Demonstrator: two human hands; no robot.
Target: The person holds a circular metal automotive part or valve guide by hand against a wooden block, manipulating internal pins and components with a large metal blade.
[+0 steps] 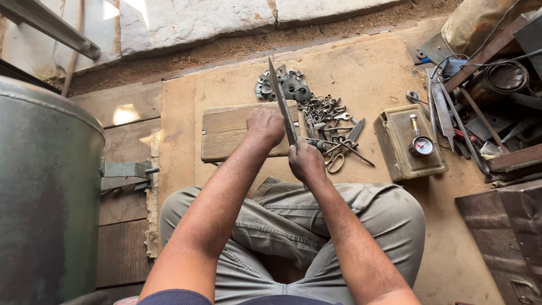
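A big grey metal drum [45,192] stands at the left of the floor. A wooden block [226,133] lies ahead of the knees. The left hand [265,125] and right hand [305,161] are both closed on a long metal blade [280,99], which points away above the block, beside scattered metal parts [330,121].

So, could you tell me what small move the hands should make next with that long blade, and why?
Probably lower the blade flat onto the wooden block. The right hand holds its lower end and the left hand steadies it midway, so it stands tilted with its tip in the air, unsupported, while the block lies right beneath.
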